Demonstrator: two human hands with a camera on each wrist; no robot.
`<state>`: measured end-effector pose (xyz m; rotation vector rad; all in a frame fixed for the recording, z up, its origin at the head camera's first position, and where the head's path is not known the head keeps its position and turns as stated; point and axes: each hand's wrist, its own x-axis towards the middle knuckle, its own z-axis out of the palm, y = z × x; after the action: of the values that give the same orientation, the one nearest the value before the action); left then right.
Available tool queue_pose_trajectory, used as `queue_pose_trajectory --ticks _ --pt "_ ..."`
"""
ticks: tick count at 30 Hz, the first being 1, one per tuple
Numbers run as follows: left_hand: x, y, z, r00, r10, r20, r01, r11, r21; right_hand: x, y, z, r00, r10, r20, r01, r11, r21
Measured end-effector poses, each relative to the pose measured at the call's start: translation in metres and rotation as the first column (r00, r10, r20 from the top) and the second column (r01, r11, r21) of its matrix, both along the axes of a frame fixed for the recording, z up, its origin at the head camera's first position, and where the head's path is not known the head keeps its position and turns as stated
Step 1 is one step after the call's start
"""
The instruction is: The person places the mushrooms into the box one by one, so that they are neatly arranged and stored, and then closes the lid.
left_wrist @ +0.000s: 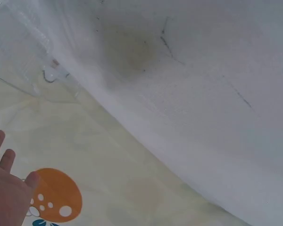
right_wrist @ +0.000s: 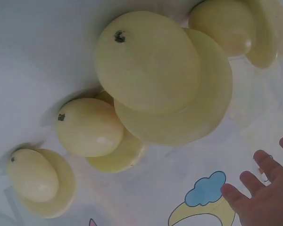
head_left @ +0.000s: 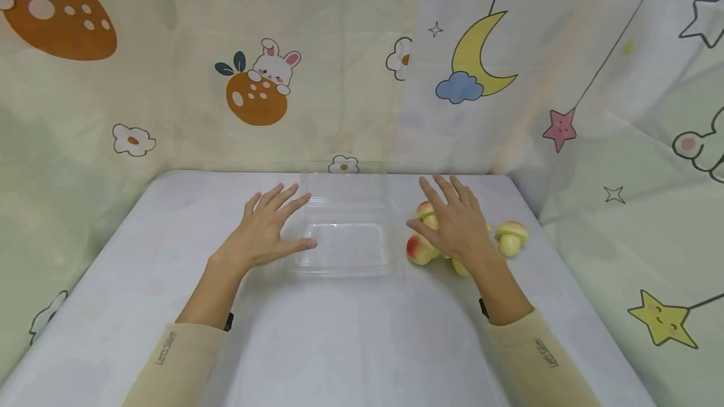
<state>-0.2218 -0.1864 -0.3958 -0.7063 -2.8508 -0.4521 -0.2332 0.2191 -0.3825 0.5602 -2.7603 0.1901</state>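
Observation:
A clear plastic container [head_left: 345, 272] with its lid raised at the back stands mid-table in the head view. Beside its left side my left hand [head_left: 270, 226] is held with fingers spread and nothing in them. Over a group of toy mushrooms [head_left: 420, 250] on the right, my right hand [head_left: 455, 222] has its fingers spread too and hides part of the group. One more mushroom [head_left: 511, 238] stands just right of that hand. In the right wrist view, several pale yellow mushrooms [right_wrist: 148, 63] show their stems, apart from the fingers [right_wrist: 269, 165].
A white cloth covers the table [head_left: 362, 344], whose far edge meets a patterned curtain [head_left: 345, 80] with rabbits, stars and a moon. The curtain also hangs along both sides.

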Motion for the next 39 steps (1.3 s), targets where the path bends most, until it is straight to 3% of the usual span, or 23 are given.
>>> queue_pose_trajectory --ticks 9,14,18,33,39 --pt "0.006 -0.004 -0.006 0.998 -0.035 0.049 0.032 0.998 0.056 0.009 0.015 -0.004 0.999 0.035 0.002 -0.035 0.999 -0.001" --pt "0.009 -0.005 -0.009 0.994 -0.033 0.102 0.024 0.995 0.095 0.014 0.025 -0.005 0.998 0.044 -0.034 -0.043 0.999 0.026" --pt "0.013 -0.003 -0.012 0.989 -0.034 0.143 0.017 0.993 0.117 0.018 0.031 -0.005 0.999 0.051 -0.015 -0.05 0.998 0.042" --pt "0.018 -0.004 -0.013 0.987 -0.051 0.149 0.032 0.991 0.132 0.024 0.051 -0.01 0.998 0.053 0.039 -0.053 0.999 -0.012" --pt "0.021 -0.004 -0.013 0.986 -0.049 0.156 0.026 0.989 0.148 0.026 0.059 -0.011 0.999 -0.012 0.039 0.011 1.0 0.021"
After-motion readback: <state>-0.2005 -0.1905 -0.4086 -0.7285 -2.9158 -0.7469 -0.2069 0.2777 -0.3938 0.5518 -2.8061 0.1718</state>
